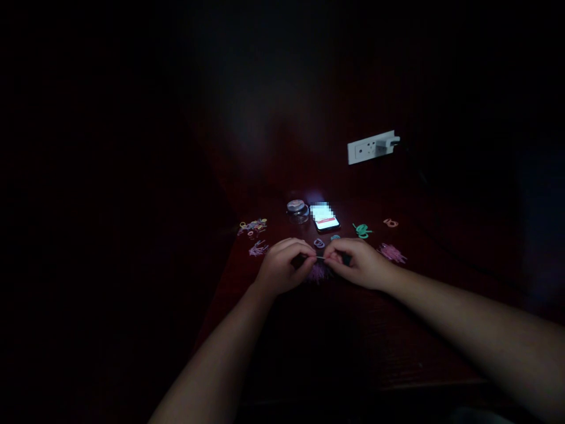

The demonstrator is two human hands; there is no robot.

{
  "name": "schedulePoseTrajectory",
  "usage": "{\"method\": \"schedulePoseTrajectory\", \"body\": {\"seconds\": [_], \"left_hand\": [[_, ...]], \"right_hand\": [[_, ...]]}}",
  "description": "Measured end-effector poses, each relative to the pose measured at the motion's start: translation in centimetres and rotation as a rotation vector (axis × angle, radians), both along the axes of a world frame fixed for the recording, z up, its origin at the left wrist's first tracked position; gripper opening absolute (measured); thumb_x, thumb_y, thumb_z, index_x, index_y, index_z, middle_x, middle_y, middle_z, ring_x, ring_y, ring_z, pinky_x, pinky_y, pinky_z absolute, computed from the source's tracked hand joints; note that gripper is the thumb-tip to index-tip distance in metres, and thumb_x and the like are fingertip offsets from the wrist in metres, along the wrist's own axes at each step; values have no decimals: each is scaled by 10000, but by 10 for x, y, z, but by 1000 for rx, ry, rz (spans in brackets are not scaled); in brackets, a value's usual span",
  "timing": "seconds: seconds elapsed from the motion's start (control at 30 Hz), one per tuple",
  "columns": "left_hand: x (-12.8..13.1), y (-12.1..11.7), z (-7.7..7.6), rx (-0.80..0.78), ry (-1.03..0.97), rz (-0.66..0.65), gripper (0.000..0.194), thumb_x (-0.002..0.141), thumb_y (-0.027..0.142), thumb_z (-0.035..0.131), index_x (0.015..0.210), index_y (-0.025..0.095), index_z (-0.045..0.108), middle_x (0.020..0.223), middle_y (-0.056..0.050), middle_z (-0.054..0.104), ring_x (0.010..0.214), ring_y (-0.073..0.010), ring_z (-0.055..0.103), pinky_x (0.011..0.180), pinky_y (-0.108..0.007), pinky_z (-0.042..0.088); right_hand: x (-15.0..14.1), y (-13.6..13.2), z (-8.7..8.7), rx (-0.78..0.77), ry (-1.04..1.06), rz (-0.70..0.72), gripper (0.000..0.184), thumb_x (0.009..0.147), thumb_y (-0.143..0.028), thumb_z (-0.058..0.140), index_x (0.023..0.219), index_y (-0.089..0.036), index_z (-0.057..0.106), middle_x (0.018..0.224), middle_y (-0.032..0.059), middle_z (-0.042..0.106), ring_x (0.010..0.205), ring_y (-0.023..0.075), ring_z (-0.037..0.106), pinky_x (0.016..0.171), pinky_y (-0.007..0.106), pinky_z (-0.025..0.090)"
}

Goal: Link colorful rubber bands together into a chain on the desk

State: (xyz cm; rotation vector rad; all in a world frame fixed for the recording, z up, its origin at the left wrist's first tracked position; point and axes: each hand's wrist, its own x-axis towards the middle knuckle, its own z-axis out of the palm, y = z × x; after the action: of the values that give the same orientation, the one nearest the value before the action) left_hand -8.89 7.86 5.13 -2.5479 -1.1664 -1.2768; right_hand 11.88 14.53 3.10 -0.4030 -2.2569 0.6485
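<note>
My left hand (286, 264) and my right hand (358, 263) meet over the dark red table, thumbs and forefingers pinched. Between their fingertips runs a short, thin pale band (320, 257), which looks like a small elastic; most of it is hidden by the fingers. Just below lies a pile of purple bands (318, 273), partly covered by my hands. Behind the fingertips are some lilac loops (319, 242) and a few teal loops (335, 238). A pink pile of bands (392, 253) rests beyond my right wrist, and a pale pink pile (258, 249) beside my left hand.
A lit phone (325, 217) lies behind my hands, beside a lidded clear jar (298, 211). Mixed coloured bands (253, 226) are at the left, green loops (362, 230) and orange loops (391, 222) at the right. A wall socket (371, 147) holds a plug. The surroundings are very dark.
</note>
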Motion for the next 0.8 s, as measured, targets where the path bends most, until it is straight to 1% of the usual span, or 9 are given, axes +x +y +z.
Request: {"method": "schedulePoseTrajectory", "body": {"seconds": [0.07, 0.17, 0.37, 0.57, 0.67, 0.8], "left_hand": [[1, 0, 0, -1, 1, -2, 50, 854, 191, 618, 887, 196, 655, 894, -52, 704, 853, -165, 659, 798, -331, 538], [2, 0, 1, 5, -1, -3, 44, 854, 193, 621, 880, 198, 655, 887, -50, 704, 838, -163, 657, 780, -326, 537], [2, -1, 1, -23, -10, -24, 49, 856, 185, 612, 872, 194, 658, 874, -46, 702, 842, -158, 658, 808, -322, 538], [0, 0, -1, -30, -42, 10, 39, 853, 190, 607, 845, 189, 645, 869, -50, 694, 822, -150, 654, 749, -289, 537], [0, 0, -1, -24, -43, 4, 41, 854, 198, 607, 853, 186, 646, 875, -52, 694, 812, -148, 654, 745, -288, 539], [0, -1, 1, -39, -30, -18, 38, 849, 179, 616, 861, 178, 652, 880, -51, 697, 807, -139, 652, 738, -273, 533]], "right_hand": [[0, 0, 0, -8, 1, 5, 62, 863, -219, 581, 862, -172, 621, 661, -20, 551, 596, 107, 497, 552, 232, 397], [0, -1, 1, -3, 13, 12, 105, 869, -243, 593, 946, -178, 621, 680, -18, 557, 604, 108, 499, 540, 225, 398], [-1, -2, 4, 13, 24, 15, 104, 892, -234, 567, 857, -171, 641, 714, 9, 600, 642, 120, 533, 597, 250, 424], [0, -1, 1, 1, 24, -14, 90, 884, -219, 563, 855, -173, 635, 706, 3, 590, 630, 118, 528, 578, 245, 415], [1, -1, 0, -29, 36, -25, 82, 871, -238, 585, 893, -177, 636, 695, -2, 586, 612, 117, 524, 546, 239, 400], [0, -1, 0, -5, 36, -15, 85, 877, -237, 579, 871, -176, 639, 696, -4, 580, 627, 116, 524, 581, 243, 415]]}}
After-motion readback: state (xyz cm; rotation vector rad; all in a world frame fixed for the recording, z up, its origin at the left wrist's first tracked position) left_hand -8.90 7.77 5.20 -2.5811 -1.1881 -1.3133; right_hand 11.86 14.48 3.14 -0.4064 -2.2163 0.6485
